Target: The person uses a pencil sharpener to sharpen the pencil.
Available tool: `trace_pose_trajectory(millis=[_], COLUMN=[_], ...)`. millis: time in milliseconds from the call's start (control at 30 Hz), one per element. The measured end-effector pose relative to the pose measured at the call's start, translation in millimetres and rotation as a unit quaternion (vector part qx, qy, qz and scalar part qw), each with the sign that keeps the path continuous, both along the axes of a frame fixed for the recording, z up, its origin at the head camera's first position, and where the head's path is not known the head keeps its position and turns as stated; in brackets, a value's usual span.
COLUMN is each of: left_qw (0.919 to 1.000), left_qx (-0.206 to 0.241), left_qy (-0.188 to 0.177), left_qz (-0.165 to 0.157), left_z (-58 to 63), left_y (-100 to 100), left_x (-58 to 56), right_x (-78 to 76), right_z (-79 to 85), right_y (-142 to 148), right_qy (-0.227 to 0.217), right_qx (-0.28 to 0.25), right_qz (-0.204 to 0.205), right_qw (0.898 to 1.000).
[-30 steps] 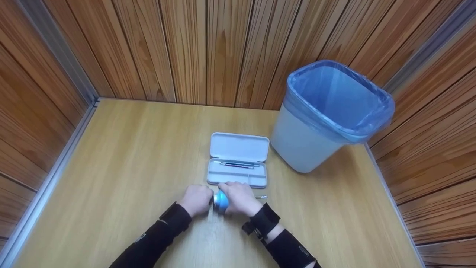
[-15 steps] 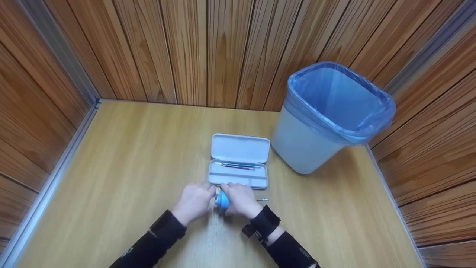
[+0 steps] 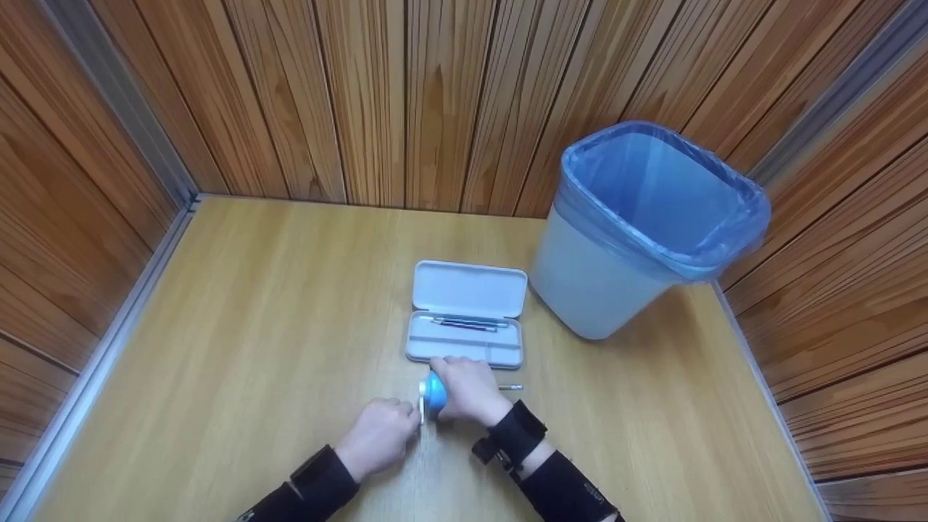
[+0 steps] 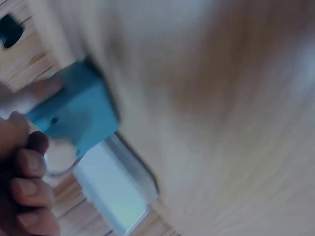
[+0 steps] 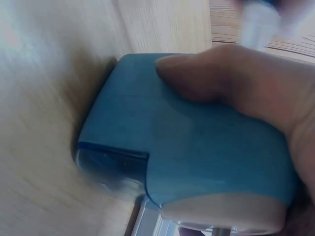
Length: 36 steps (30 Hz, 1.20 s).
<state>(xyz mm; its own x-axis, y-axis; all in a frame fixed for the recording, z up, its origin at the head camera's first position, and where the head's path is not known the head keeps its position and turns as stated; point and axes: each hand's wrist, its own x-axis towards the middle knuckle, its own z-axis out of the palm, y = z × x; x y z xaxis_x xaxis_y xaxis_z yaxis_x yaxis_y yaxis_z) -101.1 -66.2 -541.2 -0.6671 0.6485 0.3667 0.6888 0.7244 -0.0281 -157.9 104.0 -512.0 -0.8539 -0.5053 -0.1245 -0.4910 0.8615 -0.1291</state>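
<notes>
A blue hand-crank pencil sharpener stands on the table just in front of the pencil case. My right hand grips it from above, and the thumb lies along its side in the right wrist view. With curled fingers my left hand holds the handle of the pale crank, which points toward me; the handle is mostly hidden. A pencil sticks out on the sharpener's right side, partly behind my right hand. The left wrist view is blurred but shows the sharpener body.
A light grey pencil case lies with its lid up behind the sharpener. A few pencils rest in its back compartment. A white bin with a blue liner stands at the back right. Wooden walls surround the table.
My left hand has gone round with the crank, up toward the case and then down toward me. My right hand and the sharpener stay in place.
</notes>
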Motion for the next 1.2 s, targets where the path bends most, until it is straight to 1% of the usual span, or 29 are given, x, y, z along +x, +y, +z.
trace_pose_trajectory(millis=[67, 200, 267, 400, 467, 533, 600, 667, 733, 800, 833, 900, 967, 1067, 1133, 1200], left_qw=[0.9996, 0.9974, 0.9961, 0.9936, 0.9916, 0.9888, 0.9862, 0.9844, 0.9847, 0.987, 0.9882, 0.9919, 0.9946, 0.9956, 0.9956, 0.996], left_qx=[-0.018, -0.041, -0.042, -0.046, -0.053, -0.062, -0.068, -0.065, -0.054, -0.038, -0.032, -0.016, -0.005, 0.006, 0.009, 0.013], left_qy=[-0.021, -0.053, -0.068, -0.086, -0.095, -0.105, -0.113, -0.114, -0.106, -0.086, -0.074, -0.041, -0.002, 0.047, 0.067, 0.073], left_qz=[0.005, 0.028, 0.037, 0.056, 0.07, 0.085, 0.1, 0.117, 0.127, 0.13, 0.13, 0.119, 0.104, 0.081, 0.066, 0.051], left_z=[-5.6, -13.2, -14.6, -17.1, -18.2, -18.9, -16.3, -10.9, -2.1, 7.9, 12.7, 21.4, 27.4, 33.0, 34.2, 34.5], left_y=[1.3, 3.9, 4.8, 5.0, 5.3, 5.4, 5.2, 4.3, 2.9, 1.7, 1.3, 0.6, -0.1, -0.9, -1.3, -1.4], left_x=[-1.3, -8.3, -12.7, -22.8, -29.1, -37.9, -47.5, -57.4, -65.0, -69.3, -70.2, -69.1, -64.9, -54.7, -46.4, -37.7], right_x=[0.3, 0.7, 1.0, 1.6, 1.4, 1.1, 1.2, 1.3, 1.5, 1.3, 1.2, 0.8, 0.3, -0.2, -0.3, -0.3], right_z=[-0.8, -1.6, -1.2, -0.5, -0.5, -0.4, -0.4, -0.4, 0.2, 1.0, 1.5, 2.5, 2.7, 2.2, 1.5, 1.2], right_y=[0.1, 1.1, 2.1, 3.4, 3.5, 2.9, 1.6, 0.2, -1.6, -2.7, -3.0, -3.4, -3.1, -1.6, -0.4, 1.3], right_qy=[-0.002, 0.001, 0.007, 0.017, 0.019, 0.017, 0.014, 0.013, 0.012, 0.008, 0.007, 0.002, -0.002, -0.005, -0.004, 0.0], right_qx=[0.0, -0.008, -0.012, -0.021, -0.022, -0.021, -0.015, -0.01, -0.008, -0.007, -0.007, -0.007, -0.006, -0.007, -0.01, -0.013], right_qz=[0.002, 0.009, 0.012, 0.018, 0.02, 0.021, 0.022, 0.024, 0.022, 0.017, 0.014, 0.005, -0.002, -0.007, -0.009, -0.011], right_qw=[1.0, 1.0, 1.0, 0.999, 0.999, 0.999, 1.0, 1.0, 1.0, 1.0, 1.0, 1.0, 1.0, 1.0, 1.0, 1.0])
